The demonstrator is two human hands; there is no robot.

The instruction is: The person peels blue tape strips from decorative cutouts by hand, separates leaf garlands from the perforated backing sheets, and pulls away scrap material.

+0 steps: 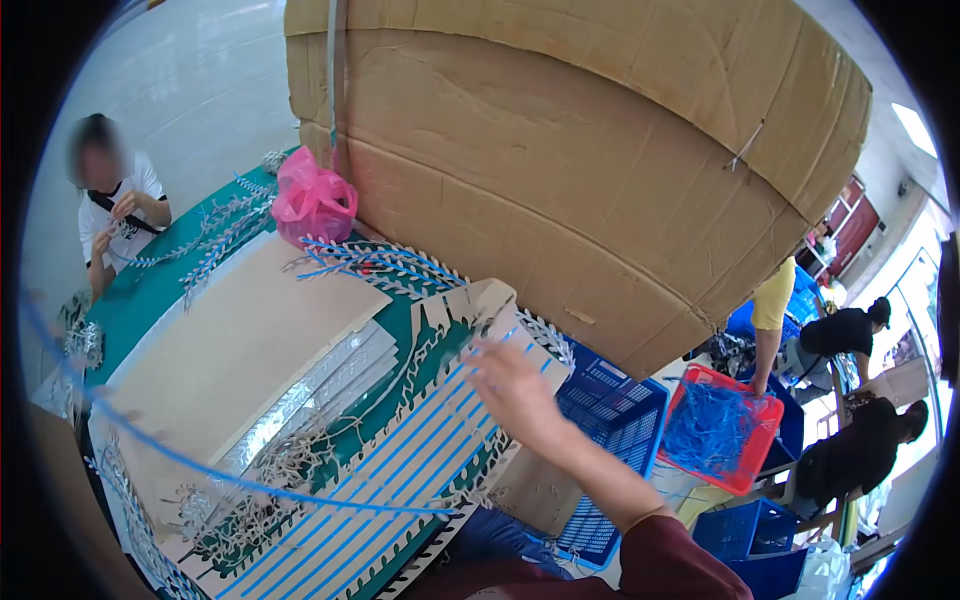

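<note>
My right hand [512, 388] is over the far end of a long pale board [400, 470] with several parallel blue strips running along it. Its fingers are blurred, so I cannot tell if they hold anything. Leaf-shaped cut edging [545, 335] lies along the board's side, near the hand. A loose blue strip [230, 470] arcs blurred across the foreground from the left, one end over the board. My left hand is out of view.
A large cardboard sheet [560, 190] stands behind the green table [150, 325]. Also there are a pink plastic bag [315, 200], tangled pale scraps [270, 490], a blue crate [600, 530] and a red basket [766, 430] of blue strands. Several people work nearby.
</note>
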